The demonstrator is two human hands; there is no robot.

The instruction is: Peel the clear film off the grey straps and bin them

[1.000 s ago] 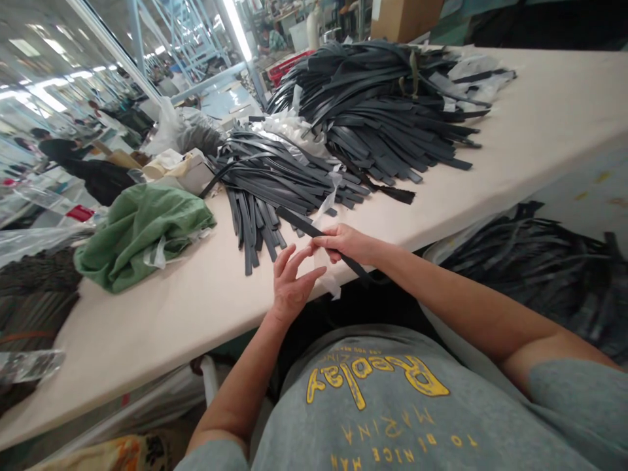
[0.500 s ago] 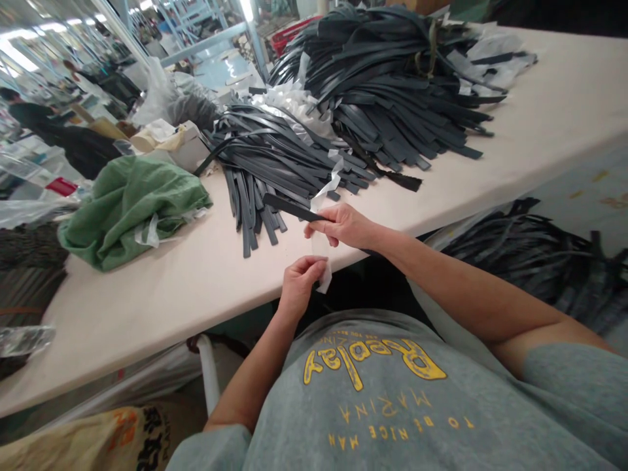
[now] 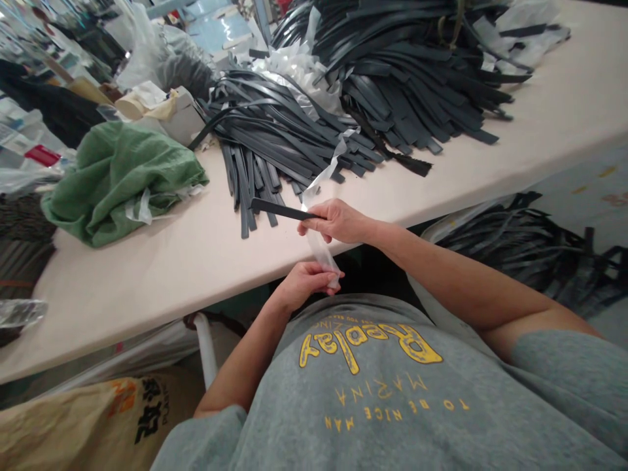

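My right hand (image 3: 336, 221) is closed on a dark strap (image 3: 279, 210) that sticks out to the left over the table's front edge. My left hand (image 3: 307, 282) sits lower, near my chest, pinching the bottom end of a clear film strip (image 3: 318, 242). The film runs up from that pinch, past my right hand, and curls toward the pile of straps. A fanned heap of dark straps (image 3: 275, 144) lies on the cream table (image 3: 147, 275) just beyond my hands.
A bigger mound of dark straps (image 3: 407, 72) fills the far side, with crumpled clear film (image 3: 294, 72) between the heaps. A green cloth (image 3: 118, 176) lies at the left beside a small white box (image 3: 179, 118). More straps (image 3: 530, 242) hang below the table at right.
My left hand has closed on the film and drawn it down toward my body, stretching it away from the strap. My right hand has shifted the strap slightly left.
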